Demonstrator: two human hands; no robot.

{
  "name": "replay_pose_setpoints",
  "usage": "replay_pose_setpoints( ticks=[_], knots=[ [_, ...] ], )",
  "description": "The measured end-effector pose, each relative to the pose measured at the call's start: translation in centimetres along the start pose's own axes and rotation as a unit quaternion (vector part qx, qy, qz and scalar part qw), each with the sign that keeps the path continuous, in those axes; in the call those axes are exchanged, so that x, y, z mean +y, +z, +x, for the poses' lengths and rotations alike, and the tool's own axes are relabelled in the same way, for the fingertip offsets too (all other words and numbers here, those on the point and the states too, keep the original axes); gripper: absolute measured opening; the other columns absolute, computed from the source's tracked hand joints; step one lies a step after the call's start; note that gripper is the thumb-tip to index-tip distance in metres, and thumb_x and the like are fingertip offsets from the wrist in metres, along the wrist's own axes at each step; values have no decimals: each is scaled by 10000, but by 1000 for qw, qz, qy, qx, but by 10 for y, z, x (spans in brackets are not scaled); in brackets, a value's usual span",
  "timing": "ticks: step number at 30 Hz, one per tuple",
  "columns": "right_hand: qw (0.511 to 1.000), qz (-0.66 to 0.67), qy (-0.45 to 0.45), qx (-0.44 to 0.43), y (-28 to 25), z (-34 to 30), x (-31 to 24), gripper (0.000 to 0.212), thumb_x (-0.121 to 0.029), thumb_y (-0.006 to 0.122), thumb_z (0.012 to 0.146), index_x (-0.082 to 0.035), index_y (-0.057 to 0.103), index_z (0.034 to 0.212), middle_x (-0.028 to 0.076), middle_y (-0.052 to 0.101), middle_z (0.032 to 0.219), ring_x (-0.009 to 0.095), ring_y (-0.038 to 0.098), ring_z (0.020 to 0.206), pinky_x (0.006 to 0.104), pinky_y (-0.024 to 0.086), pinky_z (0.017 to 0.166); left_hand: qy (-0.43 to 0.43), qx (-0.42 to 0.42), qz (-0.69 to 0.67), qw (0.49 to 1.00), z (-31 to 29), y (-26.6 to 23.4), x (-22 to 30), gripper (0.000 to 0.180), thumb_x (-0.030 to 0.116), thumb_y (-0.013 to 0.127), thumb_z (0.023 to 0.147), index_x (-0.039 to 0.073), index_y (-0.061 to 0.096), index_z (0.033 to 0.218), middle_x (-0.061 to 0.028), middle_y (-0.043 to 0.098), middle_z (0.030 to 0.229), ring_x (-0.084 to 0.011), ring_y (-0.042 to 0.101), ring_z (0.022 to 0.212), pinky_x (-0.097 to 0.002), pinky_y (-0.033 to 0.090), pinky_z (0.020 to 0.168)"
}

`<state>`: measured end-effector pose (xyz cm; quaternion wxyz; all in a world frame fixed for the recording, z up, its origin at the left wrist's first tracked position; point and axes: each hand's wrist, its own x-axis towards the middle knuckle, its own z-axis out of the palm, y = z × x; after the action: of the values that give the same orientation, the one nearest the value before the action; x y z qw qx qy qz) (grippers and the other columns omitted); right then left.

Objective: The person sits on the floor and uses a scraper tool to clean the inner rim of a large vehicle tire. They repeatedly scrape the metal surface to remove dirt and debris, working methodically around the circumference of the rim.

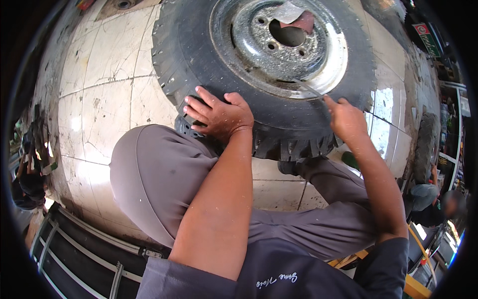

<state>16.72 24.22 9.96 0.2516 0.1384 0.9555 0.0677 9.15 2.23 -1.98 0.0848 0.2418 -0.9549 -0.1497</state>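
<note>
A large black knobbly tyre [191, 60] lies on its side in front of me, fitted on a worn silvery wheel rim [249, 42]. My left hand [219, 114] rests on the tyre's near left sidewall with its fingers spread, holding nothing. At the near right, my right hand [348, 119] is closed around a thin metal rod-like tool [311, 90]. Its tip lies at the rim's near edge, and its other end is hidden in my fingers. A folded piece of grey and reddish sheet [295, 17] lies over the rim's centre hole.
Pale, scuffed floor tiles [107, 104] surround the wheel. Another tyre [424, 149] stands at the right, near loaded shelves [455, 124]. A metal-framed black rack [89, 241] is at the lower left. People are at the far left and the right edge.
</note>
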Motion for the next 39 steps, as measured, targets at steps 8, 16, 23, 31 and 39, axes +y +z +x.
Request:
replay_pose_setpoints(
  ticks=[8, 16, 23, 31, 39],
  knots=[
    [1000, 22, -9, 15, -8, -2, 5, 438, -127, 540, 919, -196, 576, 1350, 170, 649, 1044, 361, 668, 950, 468, 537, 810, 1, 12, -1, 1000, 5, 0, 3, 738, 337, 537, 817, 105, 368, 1497, -216, 265, 1581, -406, 203, 1477, -683, 243, 1080],
    [1000, 4, -20, -4, -15, 1, -7, 425, -149, 542, 935, -189, 577, 1357, 168, 653, 1022, 356, 670, 937, 463, 540, 800, -7, -2, -3, 1000, 3, -3, -2, 746, 337, 546, 806, 113, 373, 1497, -210, 261, 1583, -408, 200, 1477, -684, 234, 1085],
    [999, -41, -3, -24, -14, 7, -5, 476, -104, 547, 898, -218, 580, 1359, 153, 645, 1071, 344, 675, 958, 448, 546, 816, -3, -16, 11, 1000, -1, -5, 4, 707, 348, 510, 848, 107, 372, 1499, -191, 258, 1591, -367, 188, 1490, -662, 229, 1101],
    [1000, 3, 2, -8, -27, 1, -6, 512, -80, 572, 855, -212, 584, 1349, 167, 661, 1026, 358, 678, 958, 463, 550, 832, 3, 10, -10, 1000, 2, -1, 3, 752, 343, 544, 811, 102, 369, 1501, -217, 248, 1588, -407, 192, 1480, -698, 227, 1080],
    [1000, 5, 17, -14, -22, -2, -18, 483, -76, 562, 857, -186, 594, 1326, 181, 654, 1093, 372, 678, 967, 464, 553, 822, -9, -10, 10, 1000, 4, -8, 5, 721, 354, 517, 841, 119, 366, 1505, -182, 255, 1594, -364, 194, 1488, -659, 235, 1103]
  ],
)
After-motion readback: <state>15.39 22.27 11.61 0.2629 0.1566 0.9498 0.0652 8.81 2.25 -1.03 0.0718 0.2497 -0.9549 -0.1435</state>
